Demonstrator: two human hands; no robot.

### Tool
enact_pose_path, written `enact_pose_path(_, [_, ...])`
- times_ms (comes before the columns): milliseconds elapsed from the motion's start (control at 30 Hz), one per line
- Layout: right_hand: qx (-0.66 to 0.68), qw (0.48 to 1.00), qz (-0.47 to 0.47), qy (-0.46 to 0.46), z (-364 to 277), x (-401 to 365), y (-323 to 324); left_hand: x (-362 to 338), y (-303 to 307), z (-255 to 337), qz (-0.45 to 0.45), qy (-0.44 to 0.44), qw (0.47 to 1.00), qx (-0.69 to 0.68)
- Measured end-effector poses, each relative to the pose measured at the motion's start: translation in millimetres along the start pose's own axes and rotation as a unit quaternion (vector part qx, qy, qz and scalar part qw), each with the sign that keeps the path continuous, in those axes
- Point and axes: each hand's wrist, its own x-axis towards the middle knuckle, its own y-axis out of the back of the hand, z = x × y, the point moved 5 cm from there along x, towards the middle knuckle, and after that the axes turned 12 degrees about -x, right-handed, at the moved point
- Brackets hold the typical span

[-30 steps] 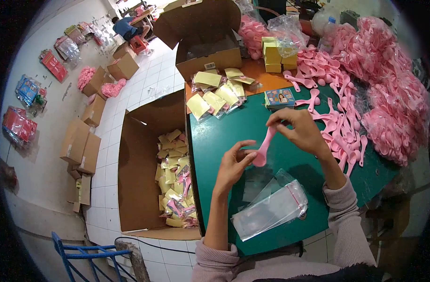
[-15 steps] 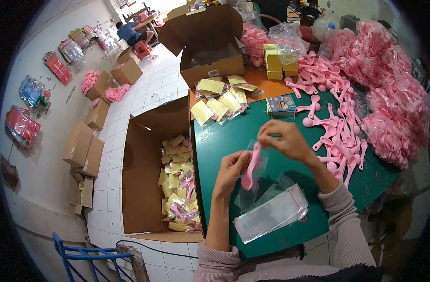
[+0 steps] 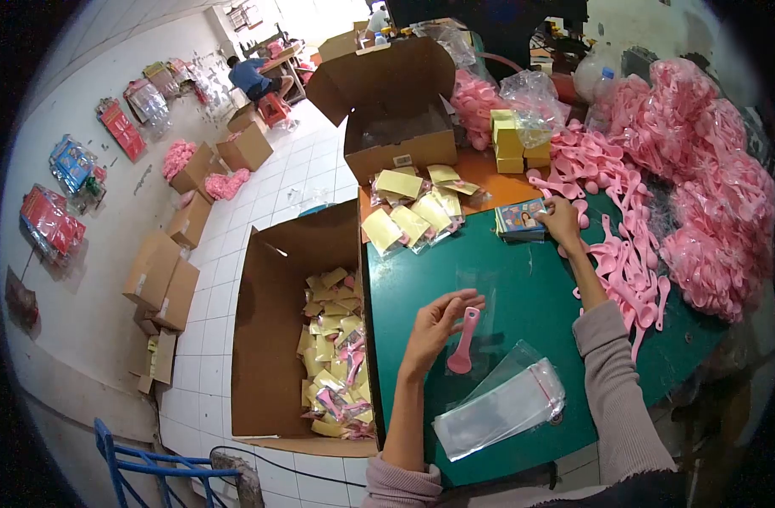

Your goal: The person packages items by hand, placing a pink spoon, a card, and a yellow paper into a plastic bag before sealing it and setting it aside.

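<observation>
My left hand (image 3: 438, 330) is over the green table with its fingers stretched out to the right. Just beside and below those fingers is a pink measuring spoon (image 3: 463, 343), which appears to be in a clear plastic bag; whether the hand touches the bag is hard to tell. Farther up, my right hand (image 3: 563, 223) pinches the right edge of a colourful printed card (image 3: 519, 217) on top of a small stack. Between my forearms lie several flat clear plastic bags (image 3: 497, 411).
Loose pink spoons (image 3: 620, 262) cover the table's right side, beside large bagged bundles (image 3: 713, 186). Packed pouches with yellow cards (image 3: 408, 222) lie at the back left. A deep cardboard box (image 3: 273, 339) with more pouches stands left. A person (image 3: 250, 78) sits far off.
My right hand has left the spoon and moved up to the card stack. My left hand's fingers have straightened, and the spoon sits lower beside them. The whole view has shifted slightly.
</observation>
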Motion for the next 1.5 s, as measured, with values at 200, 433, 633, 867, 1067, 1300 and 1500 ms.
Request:
enact_pose_path(200, [-0.019,0.997,0.068,0.012,-2.0,-1.5,18.1,5.4,-1.5,-9.3,-0.004,0.015,0.999,0.051])
enact_pose_path(433, [0.354,0.923,-0.149,0.032,-80.1,-46.6,74.8,11.8,-5.8,-10.4,0.031,0.005,0.998,-0.053])
enact_pose_path(633, [0.178,0.928,-0.276,0.175,-111.2,-78.6,98.7,15.2,-1.2,-16.4,0.024,0.0,1.0,-0.019])
enact_pose_path(867, [0.1,0.903,-0.23,0.348,-131.8,-93.4,93.9,9.4,-18.3,-7.6,-0.042,0.03,0.998,0.046])
enact_pose_path(1067, [0.083,0.852,-0.371,0.359,-131.2,-110.1,54.5,12.7,-29.4,-10.4,-0.091,-0.018,0.984,0.155])
enact_pose_path(1300, [0.179,0.826,-0.481,0.233,-119.9,-104.9,43.5,2.0,6.7,-9.5,-0.086,0.08,0.961,0.251])
enact_pose_path(1500, [0.316,0.832,-0.441,0.12,-113.0,-96.6,37.7,-8.1,36.6,-7.8,-0.13,0.105,0.982,0.086])
